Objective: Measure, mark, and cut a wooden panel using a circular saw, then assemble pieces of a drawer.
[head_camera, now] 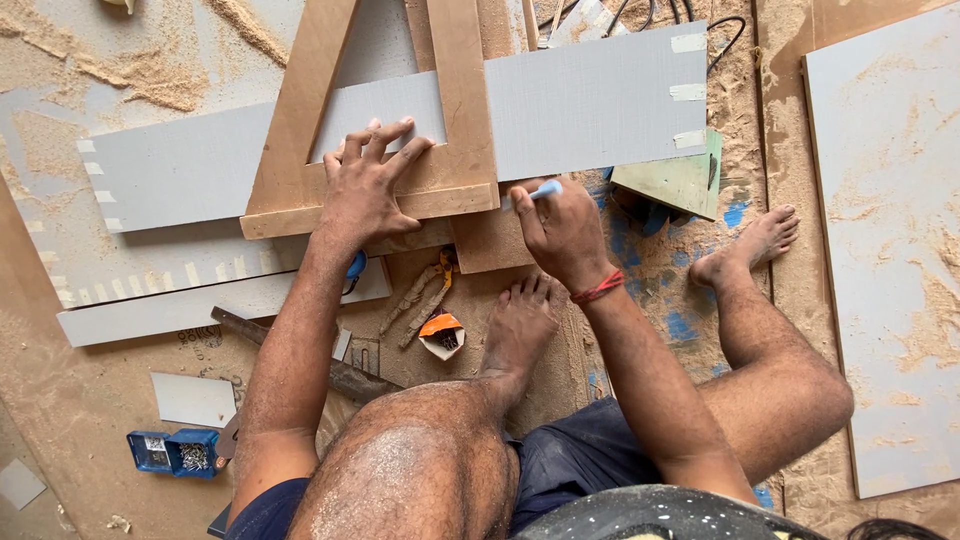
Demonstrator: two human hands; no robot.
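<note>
Left hand (365, 190) flat on the lower bar of the brown wooden triangular frame (330, 195), fingers (385, 140) spread open, tips reaching onto the long grey laminated board (590, 100) beneath. Frame laid across that board, its lower bar along the board's near edge. Right hand (562, 232) just right of the frame's lower corner, fingers closed around a light blue pen-like marker (540, 192), tip pointed toward the frame's end; contact with the wood cannot be told. Red thread band (598, 289) on the right wrist.

Grey board lying on the sawdust-covered floor (90, 400), pale tape strips at both ends. Second grey board strip (190, 305) nearer the body, parallel, partly under the left forearm. Right foot (515, 325) planted on a brown wooden piece just below the frame; left foot (750, 245) well to the right on blue-stained flooring. Green wedge-shaped offcut (680, 180) touching the grey board's right lower corner.

Small orange-and-white container (441, 335) beside the right foot. Hammer with dark handle (300, 355) under the left forearm. Blue open box of small metal fasteners (172, 452) near the left elbow. Large grey panel (890, 250) at the far right, dusted with sawdust.
</note>
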